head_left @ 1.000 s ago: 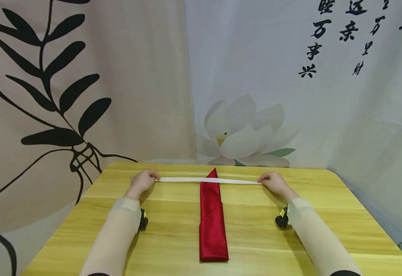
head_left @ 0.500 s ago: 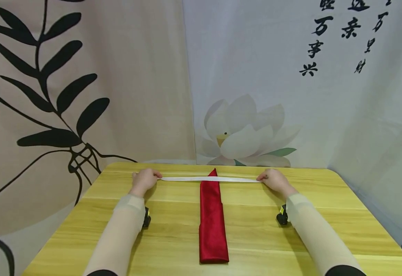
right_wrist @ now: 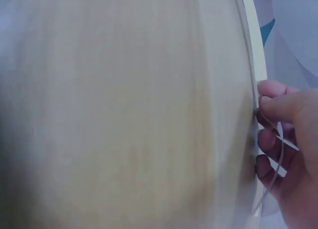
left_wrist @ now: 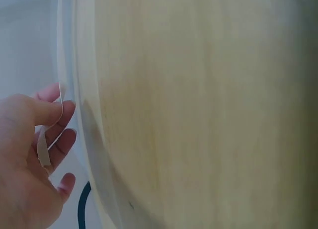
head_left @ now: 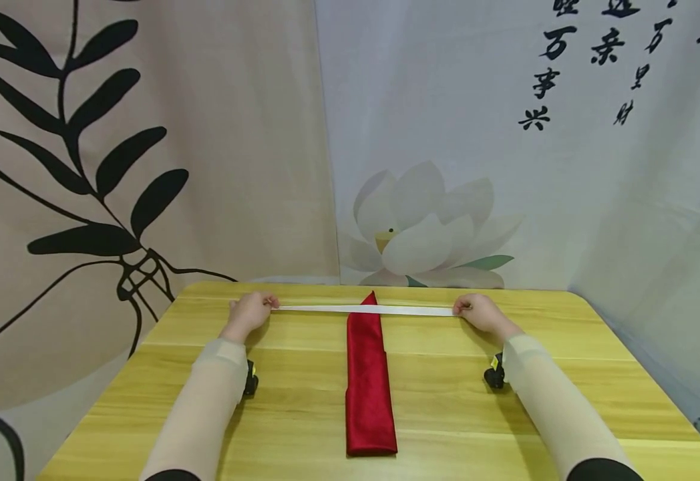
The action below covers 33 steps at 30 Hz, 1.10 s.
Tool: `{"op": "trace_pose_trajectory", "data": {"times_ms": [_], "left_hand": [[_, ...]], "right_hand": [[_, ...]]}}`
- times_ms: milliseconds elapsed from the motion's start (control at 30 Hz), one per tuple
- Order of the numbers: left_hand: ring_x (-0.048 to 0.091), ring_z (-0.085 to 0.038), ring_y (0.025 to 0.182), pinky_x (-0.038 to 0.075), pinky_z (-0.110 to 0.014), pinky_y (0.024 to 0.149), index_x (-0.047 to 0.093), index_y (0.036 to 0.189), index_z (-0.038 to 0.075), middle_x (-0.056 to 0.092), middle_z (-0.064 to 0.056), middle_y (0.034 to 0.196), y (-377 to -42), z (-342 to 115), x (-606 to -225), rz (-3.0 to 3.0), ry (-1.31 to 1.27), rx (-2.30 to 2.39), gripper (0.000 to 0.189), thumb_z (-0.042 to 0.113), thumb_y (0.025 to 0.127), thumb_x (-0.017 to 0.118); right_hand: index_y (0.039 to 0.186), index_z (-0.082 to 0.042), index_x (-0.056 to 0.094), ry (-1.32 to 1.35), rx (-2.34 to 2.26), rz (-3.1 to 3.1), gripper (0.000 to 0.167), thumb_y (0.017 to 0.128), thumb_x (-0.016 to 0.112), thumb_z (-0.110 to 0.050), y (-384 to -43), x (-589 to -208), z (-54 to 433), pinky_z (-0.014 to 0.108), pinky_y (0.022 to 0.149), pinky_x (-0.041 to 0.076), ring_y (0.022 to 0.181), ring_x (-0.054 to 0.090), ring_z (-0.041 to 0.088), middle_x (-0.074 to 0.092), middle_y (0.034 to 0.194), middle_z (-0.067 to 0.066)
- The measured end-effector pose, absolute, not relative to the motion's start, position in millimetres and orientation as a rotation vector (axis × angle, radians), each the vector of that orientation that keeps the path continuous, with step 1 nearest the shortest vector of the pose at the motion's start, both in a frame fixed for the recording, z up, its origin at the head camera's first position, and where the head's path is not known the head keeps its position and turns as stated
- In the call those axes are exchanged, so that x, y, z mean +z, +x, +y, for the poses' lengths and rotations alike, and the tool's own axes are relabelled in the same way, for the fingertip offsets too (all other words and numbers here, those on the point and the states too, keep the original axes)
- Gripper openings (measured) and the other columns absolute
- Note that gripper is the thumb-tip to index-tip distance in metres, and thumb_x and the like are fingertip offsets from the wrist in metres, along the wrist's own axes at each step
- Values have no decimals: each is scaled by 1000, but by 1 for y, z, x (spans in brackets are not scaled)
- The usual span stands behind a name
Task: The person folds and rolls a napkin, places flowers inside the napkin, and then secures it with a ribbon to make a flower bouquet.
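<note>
A white ribbon (head_left: 413, 310) stretches taut from hand to hand, crossing over the upper part of a folded red satin cloth (head_left: 369, 387). My left hand (head_left: 250, 312) pinches one end between thumb and forefinger; in the left wrist view a short tail of ribbon (left_wrist: 43, 148) hangs inside the palm. The other end is pinched by my right hand (head_left: 481, 312), and the right wrist view shows a thin loose length (right_wrist: 282, 149) curving across the palm. The cloth lies lengthwise on the table, its pointed tip toward the far edge.
The wooden table (head_left: 446, 427) ends just beyond both hands. Behind it hangs a curtain (head_left: 254, 133) printed with leaves, a lotus and writing. A small black camera (head_left: 494, 371) sits at the right wrist, with another black camera (head_left: 250, 379) at the left.
My right hand has shifted slightly outward. My left hand moved a little right, then back left. The ribbon stays stretched and now lies slightly higher in view; the red cloth stays on the table.
</note>
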State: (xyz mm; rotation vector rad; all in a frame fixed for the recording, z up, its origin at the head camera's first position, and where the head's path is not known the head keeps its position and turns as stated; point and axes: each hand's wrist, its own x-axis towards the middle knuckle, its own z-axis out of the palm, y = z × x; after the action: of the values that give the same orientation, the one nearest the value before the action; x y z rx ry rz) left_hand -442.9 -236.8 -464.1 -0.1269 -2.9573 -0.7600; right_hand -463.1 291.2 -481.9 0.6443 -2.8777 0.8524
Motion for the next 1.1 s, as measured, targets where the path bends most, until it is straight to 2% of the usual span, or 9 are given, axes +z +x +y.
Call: {"op": "trace_pose_trajectory", "data": {"times_ms": [167,433,667,900,1100], "left_hand": [[55,-39,115,4,-71,104,73,95,15,69,-9,112,-442,-236,-464,-2946,-132,-783,28,5,96,47],[46,-42,126,-3,-70,105,74,108,14,64,-10,124,-442,-230,-460,-2990,-63,-800,31,8,99,45],[44,-42,127,-2,-70,106,73,112,14,63,-11,126,-448,-222,-459,-3022,-9,-749,32,6,95,47],[46,-45,124,3,-69,106,70,119,14,63,-12,126,-455,-213,-458,-3052,16,-651,30,8,97,51],[40,-46,128,4,-67,107,67,124,12,60,-14,130,-460,-208,-458,-3067,26,-609,33,8,98,46]], "right_hand": [[87,-7,72,592,890,-2880,14,93,60,-3,-462,-480,289,47,86,47,94,62,29,70,95,10],[95,-2,75,494,888,-2902,14,94,61,-5,-465,-478,284,49,88,47,100,62,34,71,99,15],[100,0,73,388,902,-2936,17,94,58,-5,-470,-475,276,50,91,45,105,60,38,68,107,20],[110,3,70,335,907,-2958,24,94,52,-2,-473,-472,271,53,94,43,112,55,43,64,116,23],[115,3,68,292,926,-2971,27,95,50,-3,-477,-473,269,54,97,40,117,51,44,61,121,24]]}}
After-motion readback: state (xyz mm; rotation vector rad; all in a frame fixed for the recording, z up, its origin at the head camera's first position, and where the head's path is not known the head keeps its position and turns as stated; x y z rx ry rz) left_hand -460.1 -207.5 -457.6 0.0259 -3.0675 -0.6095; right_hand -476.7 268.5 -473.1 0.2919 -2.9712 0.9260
